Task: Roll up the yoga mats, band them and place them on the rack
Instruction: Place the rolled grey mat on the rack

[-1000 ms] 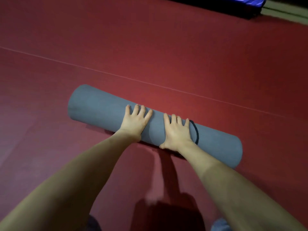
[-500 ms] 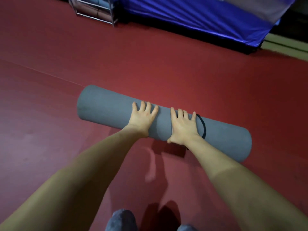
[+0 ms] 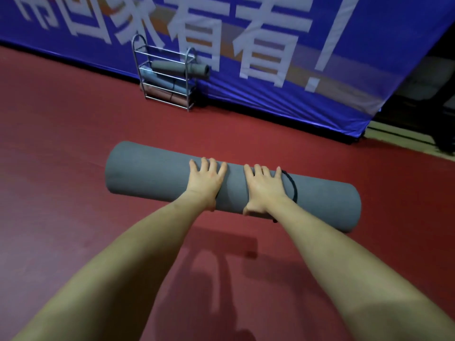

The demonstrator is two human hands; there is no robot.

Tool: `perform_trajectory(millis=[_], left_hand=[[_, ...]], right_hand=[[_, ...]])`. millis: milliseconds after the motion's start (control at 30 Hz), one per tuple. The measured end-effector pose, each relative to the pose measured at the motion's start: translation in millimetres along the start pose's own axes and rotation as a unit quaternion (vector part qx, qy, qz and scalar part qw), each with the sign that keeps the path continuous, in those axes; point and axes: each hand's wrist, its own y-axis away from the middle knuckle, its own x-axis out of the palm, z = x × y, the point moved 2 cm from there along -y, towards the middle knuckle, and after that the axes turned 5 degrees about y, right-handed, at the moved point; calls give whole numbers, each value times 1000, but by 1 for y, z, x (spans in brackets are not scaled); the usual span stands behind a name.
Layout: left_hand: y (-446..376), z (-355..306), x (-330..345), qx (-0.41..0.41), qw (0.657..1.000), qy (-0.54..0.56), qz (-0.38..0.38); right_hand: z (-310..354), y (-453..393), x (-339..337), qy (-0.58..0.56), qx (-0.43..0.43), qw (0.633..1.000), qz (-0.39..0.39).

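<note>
The rolled mat (image 3: 157, 175) is likely light, soft and springy. Left hand (image 3: 206, 183) and right hand (image 3: 264, 190) clasp its middle, fingers curled over; black band (image 3: 293, 185) sits beside the right hand. The rack (image 3: 167, 77) stands at 11 o'clock.

— What state is the yoga mat (image 3: 152, 172) in?

— It is a grey mat, fully rolled into a thick cylinder lying crosswise, well short of the rack (image 3: 165, 75). A thin black band (image 3: 292, 187) circles it toward the end farther from the rack.

— And the rack itself?

— A chrome wire rack standing upright, with three tiers. Each holds a rolled mat lying flat: a dark grey mat (image 3: 181, 68) on top, jutting past the rack's right side, a lighter one below, and what may be a pinkish one lowest.
</note>
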Motion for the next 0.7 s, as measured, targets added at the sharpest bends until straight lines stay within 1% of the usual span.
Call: perform_trajectory(millis=[133, 267, 433, 700], left_hand=[[-12, 40, -19, -8, 1000, 1, -24], [-45, 83, -37, -13, 999, 5, -41], [-122, 145, -59, -20, 997, -7, -68], [-259, 253, -103, -41, 994, -25, -95]], right_hand=[[13, -26, -35, 3, -7, 1000, -22], [19, -73, -68, 7, -14, 999, -43], [12, -167, -107, 14, -13, 996, -83], [3, -337, -182, 4, -21, 993, -116]])
